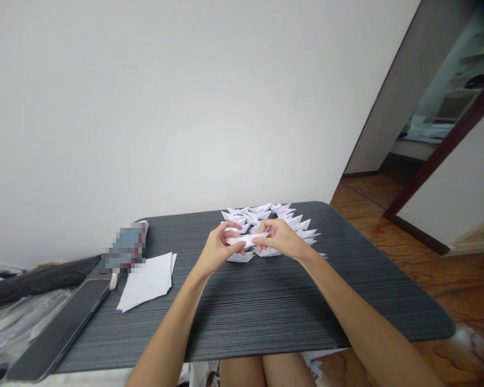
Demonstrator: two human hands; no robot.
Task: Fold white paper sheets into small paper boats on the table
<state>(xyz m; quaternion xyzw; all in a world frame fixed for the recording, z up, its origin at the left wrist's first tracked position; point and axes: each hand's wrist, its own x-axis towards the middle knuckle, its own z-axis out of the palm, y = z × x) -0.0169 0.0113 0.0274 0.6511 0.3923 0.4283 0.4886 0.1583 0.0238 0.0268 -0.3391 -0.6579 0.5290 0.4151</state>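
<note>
Between my two hands is a white folded paper boat (248,239), held up over the table in front of the other boats. My left hand (222,244) pinches its left end with thumb and fingers. Its right end is gripped by my right hand (280,237) in the same way. Behind and around the hands, several more paper boats (304,224) stand in rows on the dark table (242,306); the hands partly cover some of them.
At the table's left lies a stack of white paper sheets (148,282). Beyond it is a blurred-out item (125,247), and a dark flat device (64,328) rests along the left edge. A white wall (210,107) rises behind the table. Wooden floor (447,263) shows at right.
</note>
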